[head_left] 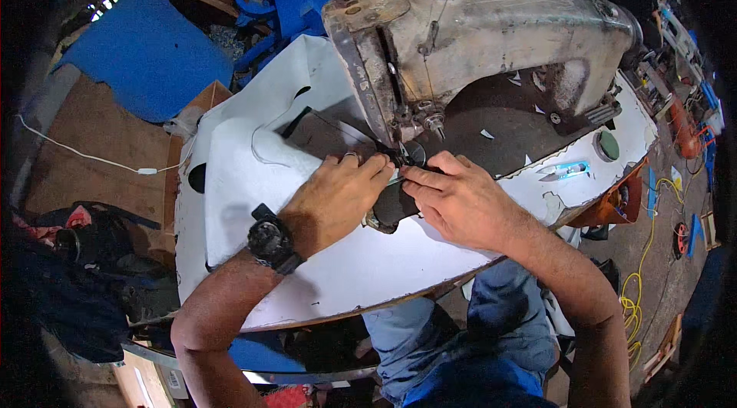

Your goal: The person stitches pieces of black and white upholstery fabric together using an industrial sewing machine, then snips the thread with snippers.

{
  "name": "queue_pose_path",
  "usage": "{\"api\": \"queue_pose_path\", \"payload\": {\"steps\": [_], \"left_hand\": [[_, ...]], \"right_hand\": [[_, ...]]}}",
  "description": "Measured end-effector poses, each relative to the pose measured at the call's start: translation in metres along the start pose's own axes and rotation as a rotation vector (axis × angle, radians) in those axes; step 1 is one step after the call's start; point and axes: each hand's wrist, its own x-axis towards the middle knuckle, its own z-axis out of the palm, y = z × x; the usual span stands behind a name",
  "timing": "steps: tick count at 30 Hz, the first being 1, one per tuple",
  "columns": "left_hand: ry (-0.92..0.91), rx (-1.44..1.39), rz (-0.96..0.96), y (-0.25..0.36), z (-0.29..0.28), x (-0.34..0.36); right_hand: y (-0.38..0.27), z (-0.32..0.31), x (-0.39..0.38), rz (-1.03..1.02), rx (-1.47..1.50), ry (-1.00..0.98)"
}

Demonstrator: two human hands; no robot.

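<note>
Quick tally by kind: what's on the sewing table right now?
Sewing machine: 1
White sheet: 1
Dark piece under the left hand and right hand: 1
Blue-handled tool: 1
Total: 4

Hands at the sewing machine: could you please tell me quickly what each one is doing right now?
Left hand: flat, fingers pressing the dark workpiece beside the needle; no closed grip.
Right hand: fingertips pinching the workpiece edge near the presser foot.
</note>
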Motion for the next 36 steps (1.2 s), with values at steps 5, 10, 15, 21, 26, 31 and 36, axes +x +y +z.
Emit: {"api": "queue_pose_path", "payload": {"steps": [5,10,15,21,26,31,36], "left_hand": [[0.083,0.269,-0.012,0.012,0.016,0.001],[0.057,0.253,0.008,0.013,0.011,0.004],[0.048,0.199,-0.033,0.019,0.010,0.006],[-0.018,0.109,-0.072,0.023,0.004,0.012],[0.034,0.066,-0.092,0.024,0.007,0.011],[0.044,0.055,-0.126,0.029,0.009,0.015],[-0.009,0.023,-0.169,0.032,0.004,0.016]], "right_hand": [[0.004,0.008,-0.003,-0.017,-0.001,0.058],[0.007,0.011,-0.003,-0.025,-0.008,0.068],[0.007,0.010,-0.003,-0.014,-0.001,0.029],[0.007,0.007,-0.005,-0.009,0.011,0.052],[0.007,0.005,-0.004,0.007,0.033,0.023],[0.008,0.006,-0.005,0.031,0.035,0.037],[0.008,0.008,-0.006,0.040,0.066,0.094]]}}
